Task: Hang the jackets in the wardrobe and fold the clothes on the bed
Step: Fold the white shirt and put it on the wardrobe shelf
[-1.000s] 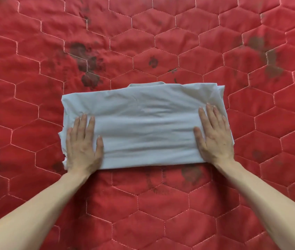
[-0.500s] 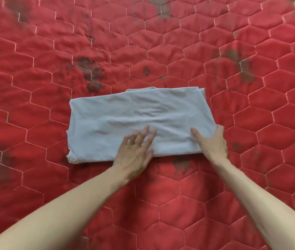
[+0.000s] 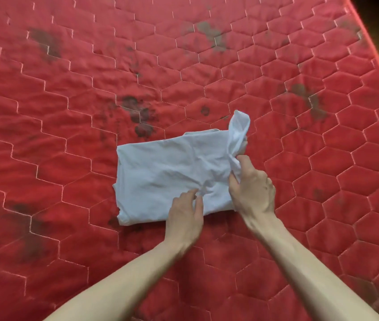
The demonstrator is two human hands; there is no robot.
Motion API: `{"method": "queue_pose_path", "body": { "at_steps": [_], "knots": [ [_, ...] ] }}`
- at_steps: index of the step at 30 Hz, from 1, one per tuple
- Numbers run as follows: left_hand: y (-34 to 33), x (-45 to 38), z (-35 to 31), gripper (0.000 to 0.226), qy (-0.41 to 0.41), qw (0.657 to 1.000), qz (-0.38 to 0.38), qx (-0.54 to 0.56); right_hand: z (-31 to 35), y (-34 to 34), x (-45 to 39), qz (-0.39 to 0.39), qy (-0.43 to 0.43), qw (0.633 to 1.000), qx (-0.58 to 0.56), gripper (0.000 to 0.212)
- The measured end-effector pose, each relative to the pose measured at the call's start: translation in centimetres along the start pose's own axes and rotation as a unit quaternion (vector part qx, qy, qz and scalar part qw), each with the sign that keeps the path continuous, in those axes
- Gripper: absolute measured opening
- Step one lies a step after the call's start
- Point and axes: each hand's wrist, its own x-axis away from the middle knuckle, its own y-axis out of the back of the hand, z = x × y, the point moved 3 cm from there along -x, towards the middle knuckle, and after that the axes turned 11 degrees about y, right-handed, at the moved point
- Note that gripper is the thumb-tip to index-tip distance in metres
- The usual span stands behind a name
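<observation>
My left hand (image 3: pixel 185 217) has slid in from the cloth's left end and now rests near the middle of its near edge, fingers (image 3: pixel 189 195) relaxed, tips touching the pale blue folded garment (image 3: pixel 165 174). My right hand (image 3: pixel 252 187) no longer lies flat: its fingers clench the right end, lifted and bunched above them. Beyond, the red quilted bed (image 3: pixel 68 112) spreads wide; its edge runs far right.
</observation>
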Motion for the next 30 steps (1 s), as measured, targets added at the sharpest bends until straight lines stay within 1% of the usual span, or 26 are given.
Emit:
{"method": "queue_pose_path", "body": {
  "at_steps": [1, 3, 6, 7, 9, 10, 11, 12, 13, 15, 17, 18, 19, 21, 22, 24, 26, 27, 29, 30],
  "knots": [
    [0.8, -0.3, 0.6, 0.042, 0.040, 0.995, 0.012, 0.087, 2.0, -0.4, 0.0, 0.018, 0.014, 1.000, 0.009, 0.031],
    [2.6, -1.3, 1.3, 0.039, 0.090, 0.966, 0.012, 0.241, 5.7, -1.6, 0.1, 0.038, 0.038, 0.998, 0.029, 0.036],
    [6.1, -3.1, 1.8, 0.030, 0.146, 0.895, -0.005, 0.421, 10.5, -4.3, 0.4, 0.039, 0.072, 0.996, 0.035, 0.053],
    [7.1, -3.9, 2.2, 0.035, 0.170, 0.879, -0.001, 0.446, 12.0, -5.4, 0.5, 0.045, 0.080, 0.995, 0.030, 0.056],
    [9.1, -5.1, 3.1, 0.060, 0.197, 0.863, 0.049, 0.463, 14.5, -7.6, 0.8, 0.069, 0.088, 0.993, 0.034, 0.052],
    [9.7, -5.5, 3.8, 0.063, 0.207, 0.852, 0.086, 0.473, 15.6, -8.6, 0.9, 0.080, 0.093, 0.992, 0.041, 0.050],
    [10.4, -5.8, 4.4, 0.059, 0.222, 0.841, 0.115, 0.480, 16.5, -9.4, 1.2, 0.092, 0.100, 0.990, 0.047, 0.050],
    [11.3, -6.0, 5.2, 0.055, 0.232, 0.845, 0.123, 0.466, 17.3, -10.1, 1.4, 0.104, 0.106, 0.988, 0.046, 0.049],
    [12.2, -6.2, 5.8, 0.051, 0.228, 0.860, 0.132, 0.438, 17.8, -10.8, 1.6, 0.121, 0.112, 0.986, 0.036, 0.047],
    [13.8, -6.9, 7.2, 0.035, 0.228, 0.890, 0.096, 0.383, 18.3, -12.1, 2.1, 0.155, 0.132, 0.979, 0.010, 0.040],
    [14.4, -7.2, 8.6, 0.014, 0.245, 0.891, 0.061, 0.377, 18.3, -13.3, 2.9, 0.166, 0.182, 0.969, 0.005, 0.044],
    [14.5, -7.2, 9.3, 0.014, 0.258, 0.891, 0.041, 0.370, 18.0, -13.7, 3.4, 0.161, 0.205, 0.965, 0.001, 0.049],
    [14.5, -7.1, 10.2, 0.018, 0.269, 0.895, 0.028, 0.355, 17.3, -14.2, 3.8, 0.141, 0.221, 0.965, -0.012, 0.051],
    [14.3, -6.8, 11.8, 0.015, 0.268, 0.902, 0.026, 0.338, 15.3, -14.5, 3.8, 0.053, 0.234, 0.970, -0.036, 0.046],
    [14.2, -6.5, 12.4, 0.012, 0.259, 0.909, 0.028, 0.326, 13.9, -14.5, 3.4, 0.009, 0.226, 0.973, -0.038, 0.043],
    [14.3, -6.4, 13.2, 0.012, 0.217, 0.932, 0.013, 0.289, 11.1, -14.6, 1.7, -0.033, 0.193, 0.980, -0.015, 0.044],
    [14.4, -6.6, 13.4, 0.023, 0.182, 0.949, 0.006, 0.258, 9.1, -15.0, -0.6, -0.042, 0.194, 0.979, 0.042, 0.049],
    [14.4, -6.7, 13.5, 0.022, 0.172, 0.954, 0.009, 0.244, 8.4, -15.2, -1.8, -0.036, 0.205, 0.975, 0.073, 0.052],
    [14.5, -7.0, 13.4, 0.016, 0.173, 0.960, 0.018, 0.218, 7.2, -15.5, -4.2, 0.002, 0.214, 0.968, 0.132, 0.060],
    [14.5, -7.2, 13.6, 0.019, 0.178, 0.964, 0.024, 0.195, 6.8, -15.8, -5.3, 0.034, 0.209, 0.965, 0.153, 0.064]
  ]
}}
